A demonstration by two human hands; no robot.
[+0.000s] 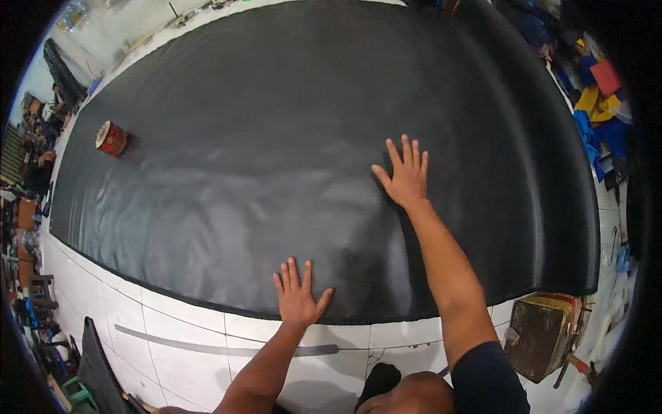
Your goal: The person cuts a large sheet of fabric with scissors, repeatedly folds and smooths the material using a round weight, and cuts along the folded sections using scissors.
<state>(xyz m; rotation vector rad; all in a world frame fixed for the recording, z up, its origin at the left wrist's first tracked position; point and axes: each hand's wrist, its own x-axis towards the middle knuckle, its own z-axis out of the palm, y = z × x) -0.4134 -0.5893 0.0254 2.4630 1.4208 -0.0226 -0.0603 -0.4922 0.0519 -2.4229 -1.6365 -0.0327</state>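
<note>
Toward ten o'clock, a red tin (111, 139) is standing on the black sheet (303, 152), which is covering much of the white tiled floor (179, 372). Between six and seven o'clock, we are laying our left hand (298, 301) flat near the sheet's near edge, fingers spreading wide directly over it. Near two o'clock, our right hand (405, 176) is resting farther in, fingers also splaying wide, the sheet lying beneath and extending beyond every tip.

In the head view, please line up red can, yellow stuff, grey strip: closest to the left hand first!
1. Grey strip: on floor, below the left hand.
2. Red can: upper left, on the black sheet.
3. Yellow stuff: upper right, past the sheet.
</note>
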